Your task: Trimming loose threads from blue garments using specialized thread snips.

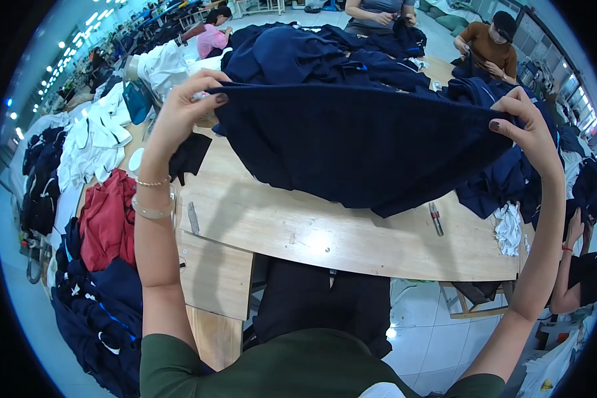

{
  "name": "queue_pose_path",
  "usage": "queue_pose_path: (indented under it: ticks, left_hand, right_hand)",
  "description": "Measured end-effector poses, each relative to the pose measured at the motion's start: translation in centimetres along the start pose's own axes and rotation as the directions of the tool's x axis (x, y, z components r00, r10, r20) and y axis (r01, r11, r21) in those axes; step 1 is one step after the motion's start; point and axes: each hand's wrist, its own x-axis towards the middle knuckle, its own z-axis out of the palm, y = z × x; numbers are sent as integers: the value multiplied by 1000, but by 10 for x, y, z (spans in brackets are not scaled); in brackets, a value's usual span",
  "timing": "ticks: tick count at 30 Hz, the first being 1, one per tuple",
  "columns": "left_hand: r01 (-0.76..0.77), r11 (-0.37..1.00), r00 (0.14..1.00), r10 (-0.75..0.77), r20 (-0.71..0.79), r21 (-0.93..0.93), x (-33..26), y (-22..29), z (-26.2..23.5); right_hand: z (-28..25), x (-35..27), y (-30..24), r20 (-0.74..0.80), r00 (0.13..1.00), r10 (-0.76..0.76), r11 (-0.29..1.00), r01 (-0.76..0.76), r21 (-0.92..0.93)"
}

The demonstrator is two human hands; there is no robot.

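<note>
Before me, my pale wooden counter [278, 232] carries a small red-and-grey tool [436, 219], a crumpled white cloth [508, 230] to my right, a flat grey piece [193, 217] to my left, and heaped navy garments [282, 56] farther back.

Below and left of the left fingers [212, 101] lies a red garment [109, 222]; white clothes [96, 142] spread to those fingers' left. Below the right fingers [511, 129], the table [378, 245] bears a crumpled white cloth [509, 229], with red-handled snips [436, 219] farther left. Beyond those fingers is a person in brown [481, 40].
</note>
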Motion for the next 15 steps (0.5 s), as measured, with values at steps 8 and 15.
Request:
queue_pose_path:
  ticks: [8, 15]
  left_hand:
    - [-1, 874, 998, -29, 53, 487, 18, 6, 5]
    - [-195, 979, 940, 205, 273, -65, 37, 35, 170]
  right_hand:
    - [-3, 8, -31, -7, 987, -163, 982, 163, 91]
    - [33, 33, -68, 55, 963, -262, 944, 244, 221]
